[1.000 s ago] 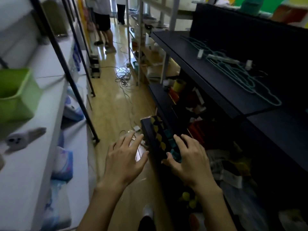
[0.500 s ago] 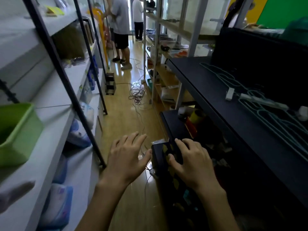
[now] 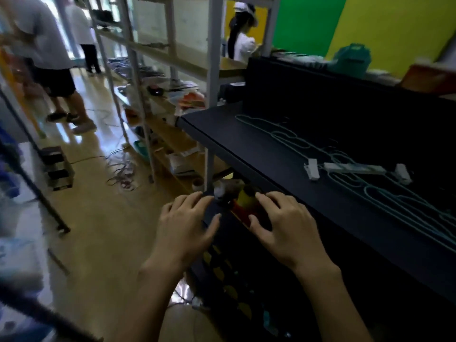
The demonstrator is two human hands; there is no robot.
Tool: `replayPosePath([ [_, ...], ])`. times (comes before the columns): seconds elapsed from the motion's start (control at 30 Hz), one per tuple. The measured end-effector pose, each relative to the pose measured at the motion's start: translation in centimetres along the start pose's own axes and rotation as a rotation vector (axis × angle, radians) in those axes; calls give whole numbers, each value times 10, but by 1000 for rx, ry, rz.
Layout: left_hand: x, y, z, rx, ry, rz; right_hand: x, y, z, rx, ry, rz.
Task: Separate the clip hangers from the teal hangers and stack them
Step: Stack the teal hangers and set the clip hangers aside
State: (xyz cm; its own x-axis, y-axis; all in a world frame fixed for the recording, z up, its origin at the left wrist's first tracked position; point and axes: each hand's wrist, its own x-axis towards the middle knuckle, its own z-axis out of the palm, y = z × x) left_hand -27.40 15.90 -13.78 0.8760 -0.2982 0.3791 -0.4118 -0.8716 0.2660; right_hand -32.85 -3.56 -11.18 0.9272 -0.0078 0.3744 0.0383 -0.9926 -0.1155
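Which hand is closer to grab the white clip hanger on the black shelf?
Probably the right hand: it hovers beside the black shelf where the clip hanger lies. The left hand is farther away.

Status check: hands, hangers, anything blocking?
Left hand and right hand open, no grip on anything. Thin teal wire hangers and white plastic clip hanger mixed on black shelf, untouched. Nothing in the way.

left hand point(image 3: 183, 225), right hand point(image 3: 287, 228) empty | teal hangers point(image 3: 385, 191), seemingly tangled, on shelf point(image 3: 259, 154)
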Motion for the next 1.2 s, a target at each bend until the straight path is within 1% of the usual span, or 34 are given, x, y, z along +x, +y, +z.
replayPosePath([
  [0.1,47,-1,11,-58,-18,138,13,9,-9,-47,68,105],
  [0.2,80,16,24,-135,-79,252,15,31,-22,-111,85,220],
  [0.3,111,30,40,-170,-102,354,18,59,-32,-158,98,347],
  [0.47,166,49,60,-194,-118,438,23,110,-45,-216,107,521],
  [0.57,196,72,67,-191,-154,525,22,142,-55,-246,82,615],
  [0.7,226,118,81,-239,-197,646,10,173,-70,-169,59,736],
  [0.83,243,177,94,-302,-226,800,-22,203,-90,-76,33,876],
  [0.97,249,227,107,-367,-221,936,-56,232,-103,-44,-3,1017],
  [1.03,250,244,113,-368,-281,983,-67,244,-104,10,-34,1050],
  [1.13,253,255,126,-308,-390,1054,-78,258,-100,61,-97,1060],
  [1.2,256,259,131,-286,-443,1076,-80,265,-98,95,-102,1062],
])
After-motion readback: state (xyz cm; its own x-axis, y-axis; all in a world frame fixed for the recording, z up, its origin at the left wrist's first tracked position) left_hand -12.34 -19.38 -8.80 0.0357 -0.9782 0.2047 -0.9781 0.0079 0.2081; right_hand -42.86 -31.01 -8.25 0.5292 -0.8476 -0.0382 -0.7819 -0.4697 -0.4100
